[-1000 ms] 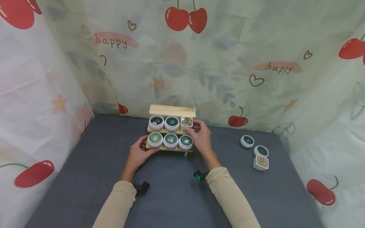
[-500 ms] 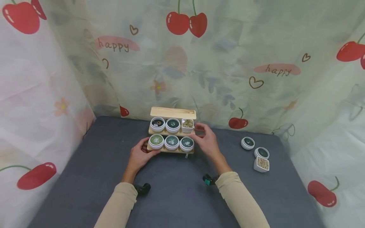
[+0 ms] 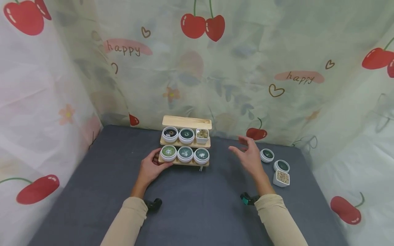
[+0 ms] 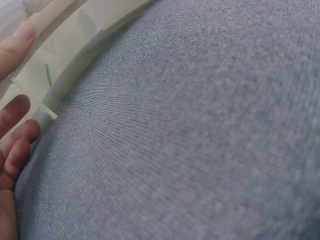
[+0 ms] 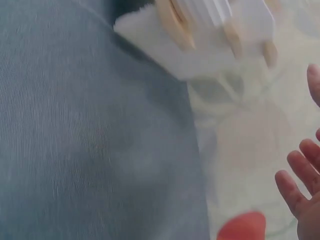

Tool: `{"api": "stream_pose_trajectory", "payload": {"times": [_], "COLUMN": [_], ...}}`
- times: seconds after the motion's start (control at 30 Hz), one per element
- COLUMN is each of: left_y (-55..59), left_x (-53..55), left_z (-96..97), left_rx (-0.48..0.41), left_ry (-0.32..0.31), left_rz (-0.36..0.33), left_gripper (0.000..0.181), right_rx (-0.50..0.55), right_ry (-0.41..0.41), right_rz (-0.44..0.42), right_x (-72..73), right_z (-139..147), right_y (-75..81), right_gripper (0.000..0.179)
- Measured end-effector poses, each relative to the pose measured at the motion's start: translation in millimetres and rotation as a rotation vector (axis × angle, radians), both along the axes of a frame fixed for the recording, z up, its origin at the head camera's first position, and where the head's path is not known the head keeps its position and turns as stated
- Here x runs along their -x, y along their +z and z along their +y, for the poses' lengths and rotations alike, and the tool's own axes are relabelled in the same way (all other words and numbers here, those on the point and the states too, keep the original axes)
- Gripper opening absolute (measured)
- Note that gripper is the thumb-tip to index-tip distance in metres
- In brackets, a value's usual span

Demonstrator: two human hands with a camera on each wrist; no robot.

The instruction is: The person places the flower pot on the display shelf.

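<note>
Here's the tiered wooden stand [image 3: 186, 121], towards the back of the dark table [image 3: 197, 212], its steps raising the back row of pots [image 3: 186, 136] above the front row [image 3: 185, 154], presumably so every top shows. The left hand [image 3: 150, 168] grips the stand's lower left corner, probably steadying it. The right hand [image 3: 250, 158]? Thumb spread from fingers, holding nothing, up between stand and three loose pots [image 3: 266, 155], perhaps kept aside for room.

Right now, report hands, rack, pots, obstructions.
Left hand grips rack, lower left. Right hand empty, off rack. Six pots on rack; three loose pots to the right. No obstruction seen.
</note>
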State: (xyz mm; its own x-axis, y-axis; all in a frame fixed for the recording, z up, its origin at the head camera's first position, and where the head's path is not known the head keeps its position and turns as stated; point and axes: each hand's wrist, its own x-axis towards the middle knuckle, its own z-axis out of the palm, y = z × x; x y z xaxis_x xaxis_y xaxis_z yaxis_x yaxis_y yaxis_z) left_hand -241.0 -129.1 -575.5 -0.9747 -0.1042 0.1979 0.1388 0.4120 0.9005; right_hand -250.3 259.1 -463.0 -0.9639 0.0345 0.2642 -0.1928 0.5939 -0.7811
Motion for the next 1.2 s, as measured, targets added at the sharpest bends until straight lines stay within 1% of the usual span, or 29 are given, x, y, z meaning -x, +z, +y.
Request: {"api": "stream_pose_trajectory", "payload": {"times": [0.07,0.17,0.3,0.4,0.53,0.6,0.67,0.8,0.97,1.07,1.2], "left_y": [0.9,2.6,2.7,1.5,1.4,1.7,2.2,3.3,3.1,2.1,1.3], "left_x": [-0.3,-1.1,-1.6,-2.0,-2.4,-2.1,-1.9,-0.7,-0.5,-1.0,-0.5], "left_z": [-1.0,-1.4,-0.1,0.9,1.1,0.6,-0.1,0.9,1.9,0.9,0.0], "left_rx": [-0.002,-0.003,-0.005,-0.02,-0.028,-0.023,-0.018,-0.019,-0.018,-0.012,-0.009], "left_ry": [0.001,-0.001,-0.001,-0.005,-0.009,-0.006,-0.004,-0.009,-0.013,-0.008,-0.007], "left_rz": [-0.001,0.002,0.005,-0.002,-0.009,-0.012,-0.016,-0.018,0.001,0.005,0.008], "left_gripper": [0.079,0.079,0.079,0.078,0.078,0.078,0.078,0.078,0.078,0.078,0.08], "right_rx": [-0.006,-0.026,-0.073,-0.094,-0.083,-0.077,-0.075,-0.109,-0.146,-0.148,-0.143], "right_ry": [-0.021,-0.072,-0.16,-0.226,-0.304,-0.334,-0.362,-0.395,-0.415,-0.422,-0.439], "right_rz": [-0.002,0.017,0.035,0.016,-0.037,-0.061,-0.064,-0.088,-0.125,-0.129,-0.125], "right_x": [-3.8,-8.9,-16.2,-23.6,-33.7,-38.7,-43.8,-56.0,-68.7,-72.7,-74.2], "right_z": [12,30,54,73,95,104,112,127,138,141,143], "right_y": [0.2,-1.3,-4.6,-7.5,-9.3,-10.1,-12.7,-21.4,-35.8,-45.2,-55.9], "right_gripper": [0.07,0.071,0.069,0.069,0.071,0.071,0.071,0.072,0.076,0.08,0.085]}}
